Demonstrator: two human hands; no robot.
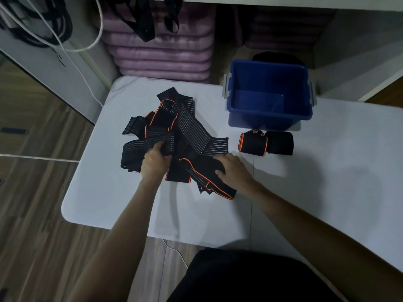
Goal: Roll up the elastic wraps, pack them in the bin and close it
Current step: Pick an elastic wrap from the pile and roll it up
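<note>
**Wraps: two rolled, heap pending**

White table (327, 171), nearest edge toward us. Our left hand (155, 163) curls its fingers round a strap in the tangled heap of wraps (174, 136); our right hand (232, 171) lies spread flat on a wrap, pinning it. Beyond, two rolled wraps (266, 141) wait beside the open blue bin (269, 115), near the far edge. Bare room lies rightward.

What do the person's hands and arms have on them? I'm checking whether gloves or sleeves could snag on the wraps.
Nothing shows on either one. The left hand and right hand are bare, with no gloves, rings, watch or bands visible. Both forearms are uncovered as far up as the picture shows, so no sleeve appears. Dark clothing shows at the bottom edge.
</note>
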